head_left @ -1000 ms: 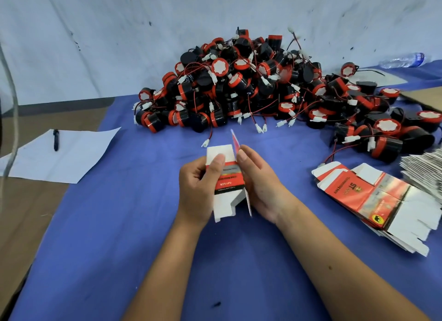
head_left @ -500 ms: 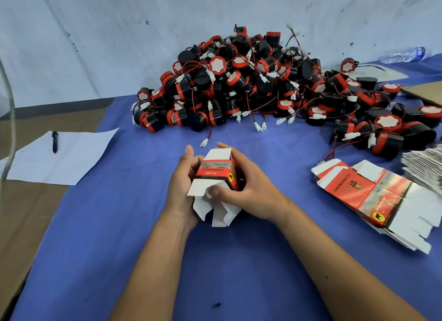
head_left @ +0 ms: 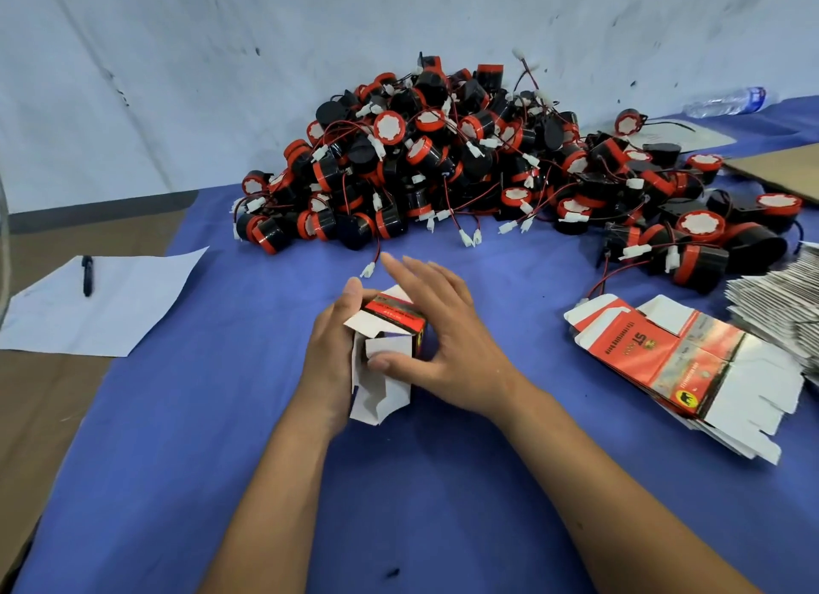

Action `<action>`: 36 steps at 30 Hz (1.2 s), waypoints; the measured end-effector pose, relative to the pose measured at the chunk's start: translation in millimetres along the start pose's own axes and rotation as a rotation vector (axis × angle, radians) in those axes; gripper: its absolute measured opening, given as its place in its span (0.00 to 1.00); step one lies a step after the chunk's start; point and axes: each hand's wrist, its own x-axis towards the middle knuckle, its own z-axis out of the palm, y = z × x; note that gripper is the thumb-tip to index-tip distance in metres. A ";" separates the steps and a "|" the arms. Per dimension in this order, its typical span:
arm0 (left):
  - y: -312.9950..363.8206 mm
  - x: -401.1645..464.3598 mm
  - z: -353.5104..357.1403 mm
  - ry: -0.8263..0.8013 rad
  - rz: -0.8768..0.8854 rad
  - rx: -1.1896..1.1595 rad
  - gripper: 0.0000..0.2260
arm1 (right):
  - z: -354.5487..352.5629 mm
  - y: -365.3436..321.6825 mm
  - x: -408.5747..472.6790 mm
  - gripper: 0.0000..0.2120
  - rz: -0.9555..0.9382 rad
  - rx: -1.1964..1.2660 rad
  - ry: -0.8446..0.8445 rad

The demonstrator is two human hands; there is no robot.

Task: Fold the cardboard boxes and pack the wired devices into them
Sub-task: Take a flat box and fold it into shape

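Left grip grasps 1 half-formed box above the surface; right grip presses a flap, fingers straight. Devices remain piled, unpacked; flat boxes wait.

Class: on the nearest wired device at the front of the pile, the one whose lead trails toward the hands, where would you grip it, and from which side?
Probably the black round body, from above and the near side. It faces open cloth, while its thin lead and white plug would slip or tangle if pulled.
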 end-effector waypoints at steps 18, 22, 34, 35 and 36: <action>-16.4 -3.8 17.3 -0.169 -0.083 -0.152 0.43 | -6.9 -3.0 4.0 0.19 0.274 0.698 0.369; -15.8 -2.1 19.7 -0.097 -0.036 -0.207 0.32 | -2.2 -5.6 4.8 0.19 0.265 0.677 0.361; -11.5 5.2 -3.2 0.074 -0.018 -0.027 0.11 | -4.0 -13.9 3.9 0.21 0.256 0.735 0.060; -10.5 4.5 -2.6 0.055 -0.007 -0.012 0.12 | -4.5 -13.3 3.5 0.16 0.255 0.714 0.070; -10.5 3.8 -1.0 0.045 0.014 -0.003 0.15 | -5.0 -13.2 3.3 0.13 0.263 0.716 0.082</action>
